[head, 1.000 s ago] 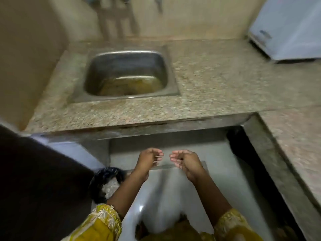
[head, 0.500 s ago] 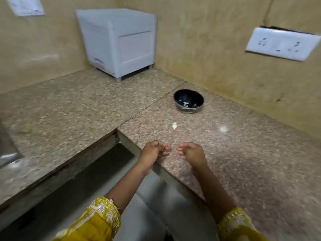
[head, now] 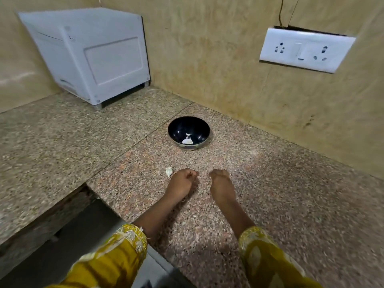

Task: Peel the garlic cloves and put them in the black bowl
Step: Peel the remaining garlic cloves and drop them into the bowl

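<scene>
Both forearms reach forward from yellow patterned sleeves (head: 116, 254) over the speckled stone counter (head: 280, 194), roughly parallel and a little apart. The left hand (head: 182, 181) and the right hand (head: 221, 183) are held side by side with a gap between them, not touching. Both are seen from the back, knuckles up. The fingers of each curl loosely down toward the counter, and nothing shows in either grip. The right hand's fingertips are tucked under and hidden from view.

An unpeeled garlic clove (head: 168, 171) lies on the counter just beside the left hand, at its 10 o'clock, apart from the fingers.

The black bowl (head: 176, 129) stands upright on the counter at 12 o'clock from the hands, near the wall and well apart from them. Inside it, toward the near side of the bottom, sits a small pale heap (head: 188, 140); whether that is peeled garlic or skin cannot be told.

At 10 o'clock, in the far corner, a white box-shaped appliance (head: 89, 53) stands on the counter. At 2 o'clock a white socket plate (head: 305, 49) is fixed to the wall.
</scene>
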